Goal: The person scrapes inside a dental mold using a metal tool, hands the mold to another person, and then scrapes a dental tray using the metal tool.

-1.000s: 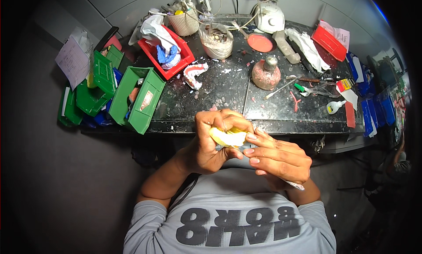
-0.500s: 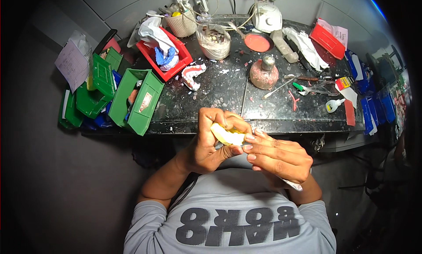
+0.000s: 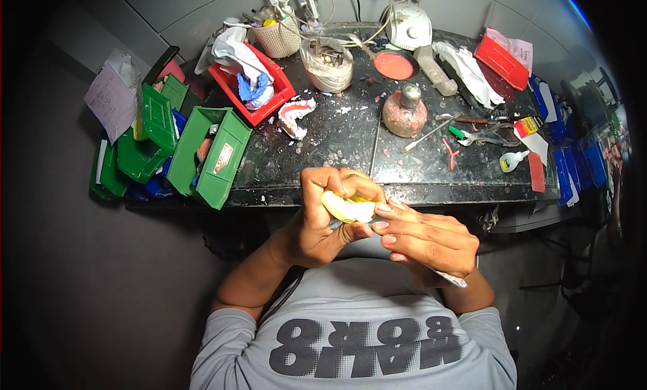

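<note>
My left hand [image 3: 315, 218] is closed around a small yellow, curved piece that looks like a dental cast [image 3: 342, 207]. Its pale inner face is brightly lit, and fingers cover part of it. Close against its right side, my right hand [image 3: 431, 240] has its fingers stretched forward and pressed together. From under that palm sticks out the end of a slim, pale-handled tool [image 3: 451, 279], whose working tip is hidden by the fingers. Both hands are held above my lap, in front of the bench edge.
On the dark bench [image 3: 323, 167] stand a pink-spattered burner-like flask [image 3: 405, 113], a red-and-white dental model [image 3: 295, 115], a red tray [image 3: 275, 101] and hand tools [image 3: 485, 134]. Green bins [image 3: 210, 157] crowd the left end, and a small white bottle [image 3: 512, 161] lies at right.
The yellow cast has tilted slightly in my left hand. My right hand and the tool end have shifted a little; both hands stay in the same place over my lap.
</note>
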Demonstrator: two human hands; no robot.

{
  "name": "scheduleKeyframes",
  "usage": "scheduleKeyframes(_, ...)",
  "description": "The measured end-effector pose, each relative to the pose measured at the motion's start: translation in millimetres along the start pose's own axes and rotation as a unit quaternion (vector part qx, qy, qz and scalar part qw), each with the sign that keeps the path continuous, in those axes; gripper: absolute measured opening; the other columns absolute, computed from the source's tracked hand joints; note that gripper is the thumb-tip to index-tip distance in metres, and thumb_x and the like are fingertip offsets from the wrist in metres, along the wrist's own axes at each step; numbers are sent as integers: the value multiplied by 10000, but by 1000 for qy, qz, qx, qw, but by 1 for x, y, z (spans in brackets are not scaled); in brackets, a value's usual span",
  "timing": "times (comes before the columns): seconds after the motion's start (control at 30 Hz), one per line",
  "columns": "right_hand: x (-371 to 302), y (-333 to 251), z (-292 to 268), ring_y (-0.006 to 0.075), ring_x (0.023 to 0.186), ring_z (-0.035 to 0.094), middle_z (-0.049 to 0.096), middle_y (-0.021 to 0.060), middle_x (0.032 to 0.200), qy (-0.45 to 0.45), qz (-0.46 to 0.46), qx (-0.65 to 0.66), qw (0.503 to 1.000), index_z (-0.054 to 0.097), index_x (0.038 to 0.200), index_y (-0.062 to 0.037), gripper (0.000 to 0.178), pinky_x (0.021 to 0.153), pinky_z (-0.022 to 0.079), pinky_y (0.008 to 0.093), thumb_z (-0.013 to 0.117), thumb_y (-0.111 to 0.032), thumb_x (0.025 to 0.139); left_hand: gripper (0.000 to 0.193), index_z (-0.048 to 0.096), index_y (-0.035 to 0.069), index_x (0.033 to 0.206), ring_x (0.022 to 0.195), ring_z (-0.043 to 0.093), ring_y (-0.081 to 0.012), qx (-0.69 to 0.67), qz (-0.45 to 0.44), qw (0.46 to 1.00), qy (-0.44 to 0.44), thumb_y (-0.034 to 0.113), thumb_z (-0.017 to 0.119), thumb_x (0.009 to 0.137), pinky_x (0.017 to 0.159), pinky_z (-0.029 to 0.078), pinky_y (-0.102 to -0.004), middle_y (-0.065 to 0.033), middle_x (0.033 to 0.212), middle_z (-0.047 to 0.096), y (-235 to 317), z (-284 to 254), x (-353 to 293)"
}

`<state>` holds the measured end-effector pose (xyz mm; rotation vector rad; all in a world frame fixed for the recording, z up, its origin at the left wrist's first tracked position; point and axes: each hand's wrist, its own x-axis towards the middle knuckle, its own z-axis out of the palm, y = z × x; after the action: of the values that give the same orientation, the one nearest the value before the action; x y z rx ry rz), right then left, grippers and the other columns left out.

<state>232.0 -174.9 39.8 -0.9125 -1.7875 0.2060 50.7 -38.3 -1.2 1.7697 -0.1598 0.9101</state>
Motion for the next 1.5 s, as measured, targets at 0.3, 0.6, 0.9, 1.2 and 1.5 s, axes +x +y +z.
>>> scheduleKeyframes(0.3,0,2,-1,343,1071,763,777,205,1048,-1,-20,-56,998,767,994,57,207,973,617,474,837,-34,822,535,248,80,1206,1079,619,-264,-36,-56,998,10,54,730,974,1018,460,-477,-225,1133,635,3,3,-1)
scheduleKeyframes(0.6,-11,16,3,379,1017,770,778,221,1023,83,59,105,989,757,1018,72,137,959,612,501,751,-13,911,559,222,105,1173,1076,604,-308,19,-48,997,55,205,741,989,1002,447,-482,-260,1088,653,1,10,3)
scheduleKeyframes(0.9,-21,28,19,383,1269,633,783,226,1025,172,168,342,908,756,1062,55,208,1104,471,542,640,-116,1037,579,215,125,1145,963,649,-329,239,98,965,42,302,741,980,959,448,-505,-261,1094,674,0,3,12)
scheduleKeyframes(1.2,-20,28,20,381,1287,621,788,215,1019,161,173,324,916,757,1054,55,202,1105,471,526,646,-112,1033,615,208,121,1150,997,650,-338,223,76,971,31,352,748,966,952,472,-491,-261,1083,675,1,2,10)
scheduleKeyframes(1.5,-24,32,26,388,1278,626,769,250,1040,166,191,356,900,751,1066,69,187,1082,491,505,640,-74,1019,641,196,121,1120,1045,639,-330,155,44,986,32,370,762,949,963,489,-459,-260,1095,669,-1,3,8)
